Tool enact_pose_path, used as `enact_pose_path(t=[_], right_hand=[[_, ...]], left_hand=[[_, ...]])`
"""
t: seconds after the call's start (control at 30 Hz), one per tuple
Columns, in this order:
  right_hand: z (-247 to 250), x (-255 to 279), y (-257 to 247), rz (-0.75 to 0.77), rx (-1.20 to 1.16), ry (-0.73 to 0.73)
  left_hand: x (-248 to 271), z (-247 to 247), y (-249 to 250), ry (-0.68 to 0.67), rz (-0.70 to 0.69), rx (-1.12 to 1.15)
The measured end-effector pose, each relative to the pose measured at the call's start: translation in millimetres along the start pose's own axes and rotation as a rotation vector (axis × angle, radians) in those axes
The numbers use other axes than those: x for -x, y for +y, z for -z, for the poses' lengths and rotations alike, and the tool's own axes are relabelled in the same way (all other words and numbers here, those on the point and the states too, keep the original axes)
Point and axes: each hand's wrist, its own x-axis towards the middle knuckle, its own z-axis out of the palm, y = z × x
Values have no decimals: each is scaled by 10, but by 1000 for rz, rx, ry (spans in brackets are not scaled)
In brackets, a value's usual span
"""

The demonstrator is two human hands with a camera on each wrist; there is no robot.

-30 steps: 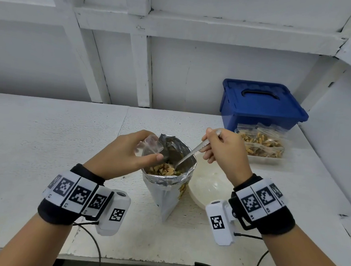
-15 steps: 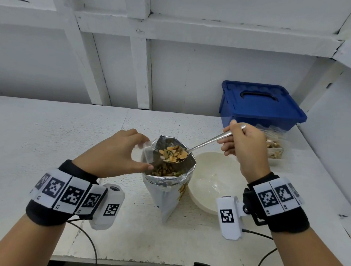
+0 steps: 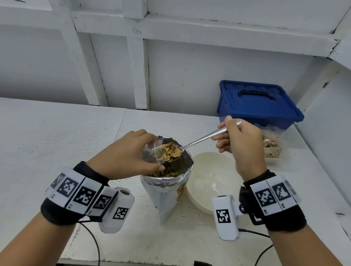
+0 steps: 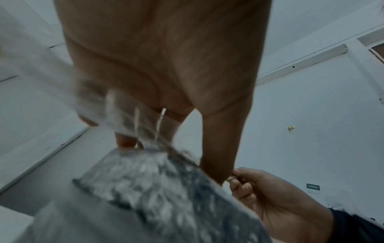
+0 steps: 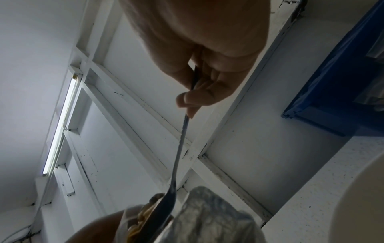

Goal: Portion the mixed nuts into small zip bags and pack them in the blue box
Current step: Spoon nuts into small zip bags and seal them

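Near the front edge of the table (image 3: 35,139), the left hand (image 3: 125,156) pinches a small clear zip bag (image 3: 151,152) open, directly above the mouth of the foil nut pouch (image 3: 166,186). The right hand (image 3: 240,145) grips the handle of a metal spoon (image 3: 201,141), whose heaped bowl of mixed nuts (image 3: 169,152) sits at the bag opening. Beside the pouch stands a white bowl (image 3: 212,183); the blue box (image 3: 257,103), lid on, sits at the far right corner with filled bags (image 3: 271,143) in front of it. Probable faults: the heaped load may shed nuts past the narrow opening if the spoon tilts early; the limp bag mouth may collapse if the pinch slackens. Spillage would mostly fall back into the pouch below.
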Motion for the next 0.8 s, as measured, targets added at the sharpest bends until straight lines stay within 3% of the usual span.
enact_pose_path(t=[0.2,0.43,0.63,0.7,0.8], right_hand=[[-183,69,-165,176,104,-52],[-321,216,-429,722,263,-26],[-124,197,-351,694,247,62],[-107,203,-257,676,295,9],[-157,230,-83,657,417,-193]], left_hand=[[-12,-103,31,103,12,104],[26,-171,4,272,90,288],[96,-108,-74,318,146,344],[109,-103,-84,298,140,357],[102,-113,-91,224,120,355]])
